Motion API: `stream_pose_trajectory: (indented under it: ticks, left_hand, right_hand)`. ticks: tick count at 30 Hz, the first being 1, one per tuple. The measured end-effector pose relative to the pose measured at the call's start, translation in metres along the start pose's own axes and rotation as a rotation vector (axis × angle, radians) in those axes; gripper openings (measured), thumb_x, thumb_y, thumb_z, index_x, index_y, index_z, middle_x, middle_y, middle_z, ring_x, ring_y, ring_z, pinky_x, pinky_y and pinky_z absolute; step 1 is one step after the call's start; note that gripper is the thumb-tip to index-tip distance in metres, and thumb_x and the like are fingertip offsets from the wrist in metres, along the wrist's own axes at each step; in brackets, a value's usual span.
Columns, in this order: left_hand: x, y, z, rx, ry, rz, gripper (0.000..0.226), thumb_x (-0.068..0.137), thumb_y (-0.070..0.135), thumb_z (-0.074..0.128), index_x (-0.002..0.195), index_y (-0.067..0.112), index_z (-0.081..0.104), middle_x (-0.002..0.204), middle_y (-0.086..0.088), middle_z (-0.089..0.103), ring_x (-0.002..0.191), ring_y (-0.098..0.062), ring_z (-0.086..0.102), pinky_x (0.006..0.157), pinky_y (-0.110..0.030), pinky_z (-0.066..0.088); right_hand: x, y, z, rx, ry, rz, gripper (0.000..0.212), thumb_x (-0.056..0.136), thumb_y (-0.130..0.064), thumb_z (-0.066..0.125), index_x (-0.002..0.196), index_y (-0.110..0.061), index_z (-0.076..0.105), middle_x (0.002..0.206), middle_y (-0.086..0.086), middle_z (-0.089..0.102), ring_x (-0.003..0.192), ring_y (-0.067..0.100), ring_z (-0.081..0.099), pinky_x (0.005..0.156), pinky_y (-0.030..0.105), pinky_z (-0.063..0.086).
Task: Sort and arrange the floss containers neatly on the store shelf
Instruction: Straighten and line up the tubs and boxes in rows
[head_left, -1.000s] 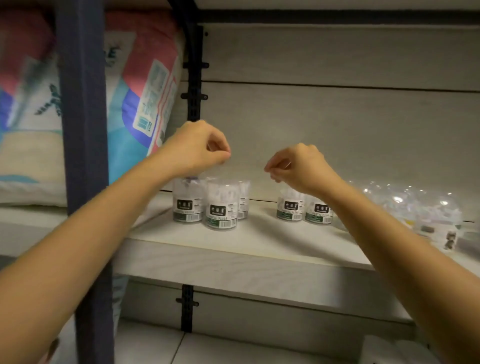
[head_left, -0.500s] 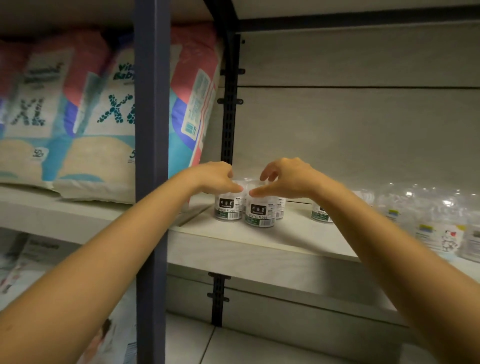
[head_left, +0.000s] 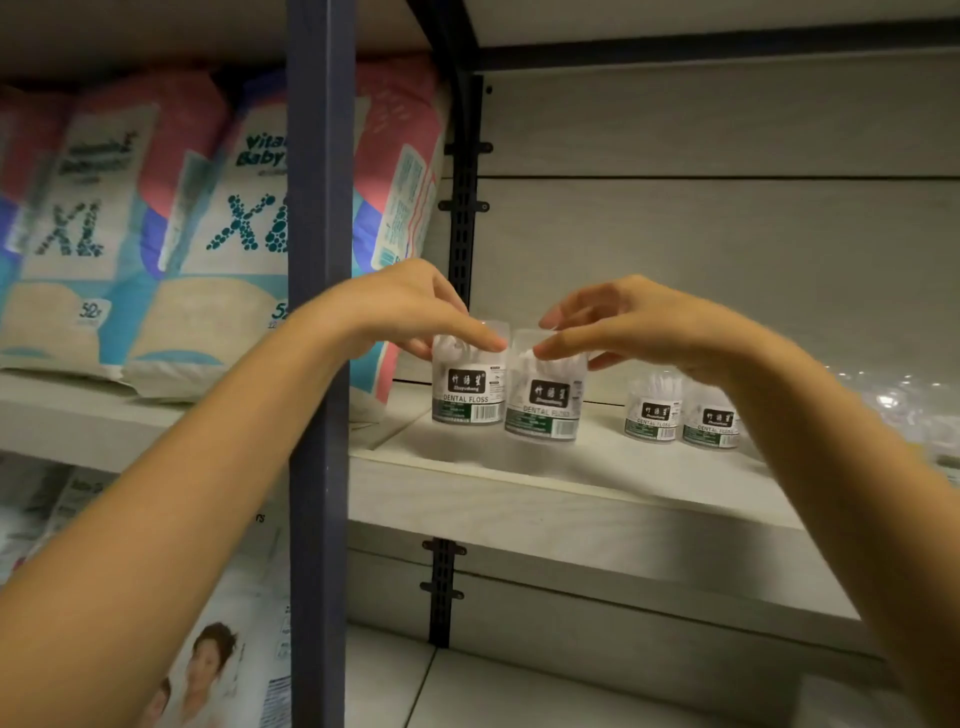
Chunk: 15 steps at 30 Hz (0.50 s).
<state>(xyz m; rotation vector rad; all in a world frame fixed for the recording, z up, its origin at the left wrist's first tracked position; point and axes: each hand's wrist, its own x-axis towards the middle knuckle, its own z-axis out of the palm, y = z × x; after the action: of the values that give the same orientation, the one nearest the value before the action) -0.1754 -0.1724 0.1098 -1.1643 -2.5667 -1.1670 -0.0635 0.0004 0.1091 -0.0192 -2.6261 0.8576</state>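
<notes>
Several clear floss containers with dark labels reading "DENTAL FLOSS" stand on the pale shelf (head_left: 545, 499). My left hand (head_left: 405, 306) pinches the top of the leftmost floss container (head_left: 467, 397), which stands upright. My right hand (head_left: 639, 322) pinches the top of the floss container next to it (head_left: 545, 408); this one sits a little nearer the front, leans slightly and looks blurred. The two touch side by side. Two more floss containers (head_left: 652, 413) (head_left: 711, 421) stand together further right, partly behind my right wrist.
A dark blue post (head_left: 319, 260) stands in front of my left forearm. Left of it lie XL diaper packs (head_left: 223, 249). A black slotted rail (head_left: 462, 208) runs up the back wall. Shiny clear packets (head_left: 904, 400) fill the shelf's far right.
Both hands came down from the air and closed on the tops of the two left containers. The view has swung left, showing more of the diaper packs.
</notes>
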Motion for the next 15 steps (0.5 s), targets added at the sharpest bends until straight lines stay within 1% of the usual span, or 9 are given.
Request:
stream_pose_trajectory:
  ticks: [3, 5, 8, 11, 13, 15]
  left_hand:
    - [-0.011, 0.008, -0.009, -0.008, -0.065, 0.01, 0.042, 0.061, 0.044, 0.078, 0.094, 0.018, 0.072, 0.095, 0.004, 0.071, 0.091, -0.008, 0.065, 0.064, -0.017, 0.051]
    - [-0.015, 0.014, -0.008, -0.007, -0.069, 0.03, 0.043, 0.06, 0.044, 0.078, 0.094, 0.018, 0.073, 0.096, 0.003, 0.071, 0.093, -0.009, 0.065, 0.067, -0.019, 0.052]
    - [-0.017, 0.028, 0.002, -0.077, -0.053, 0.084, 0.045, 0.057, 0.044, 0.08, 0.092, 0.016, 0.074, 0.094, 0.001, 0.072, 0.094, -0.009, 0.065, 0.073, -0.023, 0.056]
    - [-0.014, 0.049, 0.025, -0.169, -0.031, 0.159, 0.057, 0.043, 0.05, 0.08, 0.089, 0.017, 0.074, 0.092, 0.001, 0.073, 0.092, -0.008, 0.066, 0.078, -0.025, 0.057]
    - [-0.011, 0.06, 0.045, -0.215, -0.051, 0.182, 0.051, 0.049, 0.046, 0.081, 0.09, 0.016, 0.074, 0.089, 0.002, 0.072, 0.091, -0.008, 0.065, 0.078, -0.025, 0.056]
    - [-0.005, 0.071, 0.07, -0.217, -0.102, 0.196, 0.048, 0.059, 0.04, 0.081, 0.098, 0.014, 0.071, 0.09, 0.004, 0.069, 0.089, -0.008, 0.064, 0.077, -0.023, 0.055]
  right_hand:
    - [-0.013, -0.004, -0.009, 0.042, -0.04, -0.012, 0.03, 0.073, -0.027, 0.071, 0.101, -0.02, 0.065, 0.097, -0.003, 0.068, 0.09, 0.009, 0.063, 0.073, 0.019, 0.05]
    - [-0.021, -0.005, -0.012, 0.037, -0.037, -0.008, 0.03, 0.072, -0.027, 0.071, 0.101, -0.022, 0.065, 0.099, -0.004, 0.066, 0.091, 0.008, 0.062, 0.072, 0.018, 0.049]
    - [-0.037, -0.003, -0.027, 0.029, 0.019, 0.008, 0.033, 0.068, -0.029, 0.072, 0.1, -0.025, 0.064, 0.101, -0.007, 0.065, 0.092, 0.006, 0.061, 0.072, 0.017, 0.049]
    - [-0.06, 0.009, -0.052, -0.016, 0.114, 0.045, 0.032, 0.072, -0.026, 0.071, 0.103, -0.024, 0.064, 0.103, -0.007, 0.065, 0.091, 0.005, 0.061, 0.071, 0.016, 0.049]
    - [-0.072, 0.02, -0.066, -0.055, 0.136, 0.09, 0.033, 0.074, -0.024, 0.071, 0.106, -0.023, 0.063, 0.107, -0.003, 0.065, 0.094, 0.008, 0.061, 0.072, 0.017, 0.049]
    - [-0.087, 0.035, -0.076, -0.101, 0.13, 0.155, 0.034, 0.075, -0.025, 0.07, 0.108, -0.024, 0.062, 0.111, -0.002, 0.063, 0.097, 0.009, 0.06, 0.072, 0.018, 0.047]
